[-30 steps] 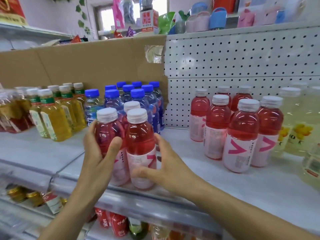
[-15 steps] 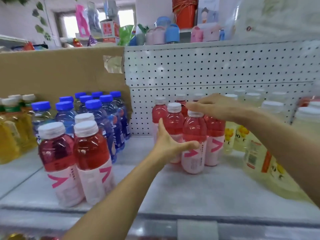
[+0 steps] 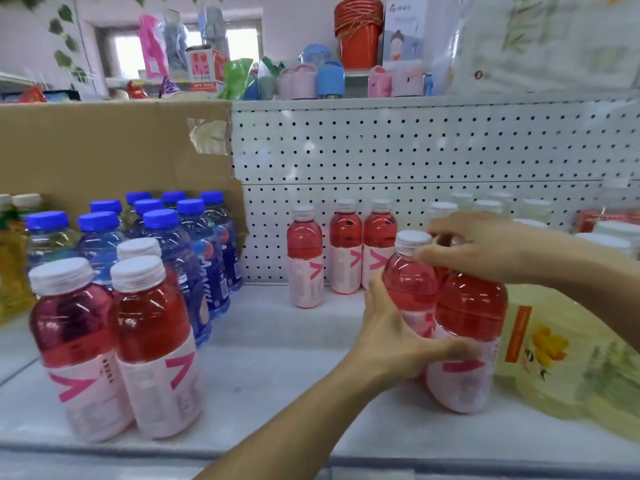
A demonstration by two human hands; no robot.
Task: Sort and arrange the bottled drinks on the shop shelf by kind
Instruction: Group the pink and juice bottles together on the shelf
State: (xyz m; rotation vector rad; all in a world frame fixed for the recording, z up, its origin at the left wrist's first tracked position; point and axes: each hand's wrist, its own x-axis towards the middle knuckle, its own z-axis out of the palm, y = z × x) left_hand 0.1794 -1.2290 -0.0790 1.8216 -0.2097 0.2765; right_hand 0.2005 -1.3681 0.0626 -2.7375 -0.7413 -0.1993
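Two red drink bottles with white caps and pink labels stand close together at the right front of the white shelf [image 3: 277, 341]. My left hand [image 3: 391, 337] wraps around the left one [image 3: 410, 282] low on its side, the thumb reaching onto the right one [image 3: 467, 327]. My right hand [image 3: 474, 249] grips over their tops from the right. Three more red bottles [image 3: 343, 251] stand at the pegboard. Another red group [image 3: 152, 341] stands at the front left.
Blue-capped water bottles [image 3: 180, 244] stand behind the left red group, yellow drinks [image 3: 10, 265] at the far left. Pale yellow bottles [image 3: 561, 355] crowd the right side. Cardboard [image 3: 104, 150] and pegboard [image 3: 415, 150] close the back.
Both hands left the front-left red bottles, moved to the right red group and pulled two bottles forward, away from the three at the pegboard.
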